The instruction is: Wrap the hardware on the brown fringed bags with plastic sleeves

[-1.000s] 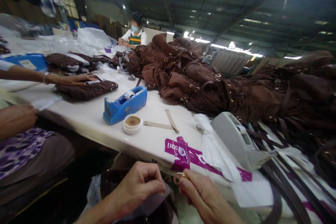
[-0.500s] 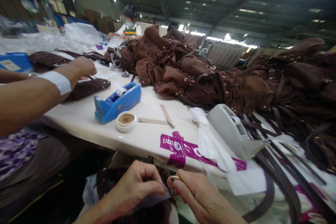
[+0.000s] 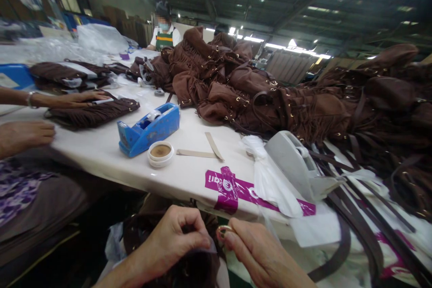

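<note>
Just below the table's front edge, my left hand is closed in a pinch on a thin translucent sheet. Opposite it, thumb and fingers of my right hand grip a gold-coloured metal ring. A small gap separates the two hands. Beneath them a dark brown bag lies in my lap, partly covered by my left hand and forearm. Pale wrapping shows at the bag's left side. Whether the ring is joined to the bag I cannot tell.
On the white table stand a blue tape dispenser, a round tub, two beige strips and a grey tape dispenser. Fringed brown bags are heaped behind. At left, a co-worker's hand presses on a bag.
My hands stay nearly in place with the ring and the sheet. At left, the co-worker's raised forearm has drawn back, and one hand now lies flat on a fringed bag.
</note>
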Motion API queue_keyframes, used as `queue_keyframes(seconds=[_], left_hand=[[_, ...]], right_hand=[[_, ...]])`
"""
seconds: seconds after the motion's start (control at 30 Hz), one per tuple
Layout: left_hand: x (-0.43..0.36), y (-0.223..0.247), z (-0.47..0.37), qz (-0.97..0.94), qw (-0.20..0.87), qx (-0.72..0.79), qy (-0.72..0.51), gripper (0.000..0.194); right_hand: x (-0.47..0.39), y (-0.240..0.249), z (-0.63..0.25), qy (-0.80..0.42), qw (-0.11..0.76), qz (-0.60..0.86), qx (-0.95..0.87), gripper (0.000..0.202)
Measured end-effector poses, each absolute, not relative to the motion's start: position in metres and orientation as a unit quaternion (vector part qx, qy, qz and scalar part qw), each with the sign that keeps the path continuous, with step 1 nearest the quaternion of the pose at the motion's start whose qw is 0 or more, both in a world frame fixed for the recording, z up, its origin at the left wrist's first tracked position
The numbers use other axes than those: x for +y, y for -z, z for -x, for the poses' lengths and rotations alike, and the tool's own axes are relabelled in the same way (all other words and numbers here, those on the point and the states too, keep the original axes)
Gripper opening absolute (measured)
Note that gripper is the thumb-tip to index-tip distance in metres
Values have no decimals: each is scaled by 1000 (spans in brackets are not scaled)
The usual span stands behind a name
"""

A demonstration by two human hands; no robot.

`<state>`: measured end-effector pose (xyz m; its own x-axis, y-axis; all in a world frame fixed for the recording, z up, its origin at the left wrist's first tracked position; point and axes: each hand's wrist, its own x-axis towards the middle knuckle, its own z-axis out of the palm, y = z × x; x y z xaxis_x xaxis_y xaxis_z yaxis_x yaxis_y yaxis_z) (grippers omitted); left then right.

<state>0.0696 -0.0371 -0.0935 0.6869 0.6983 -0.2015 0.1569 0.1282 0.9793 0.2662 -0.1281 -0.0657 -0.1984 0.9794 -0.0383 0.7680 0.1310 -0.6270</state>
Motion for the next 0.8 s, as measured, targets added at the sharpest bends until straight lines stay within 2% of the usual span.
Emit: queue_keyframes(seconds=[0.13, 0.8], left_hand=[[-40, 93, -71, -607, 692, 337, -198, 8], [-45, 97, -75, -590, 707, 352, -168, 6]], right_hand=[[-129, 74, -265, -245, 235, 585, -737, 42], [-128, 66, -257, -196, 86, 607, -765, 37]])
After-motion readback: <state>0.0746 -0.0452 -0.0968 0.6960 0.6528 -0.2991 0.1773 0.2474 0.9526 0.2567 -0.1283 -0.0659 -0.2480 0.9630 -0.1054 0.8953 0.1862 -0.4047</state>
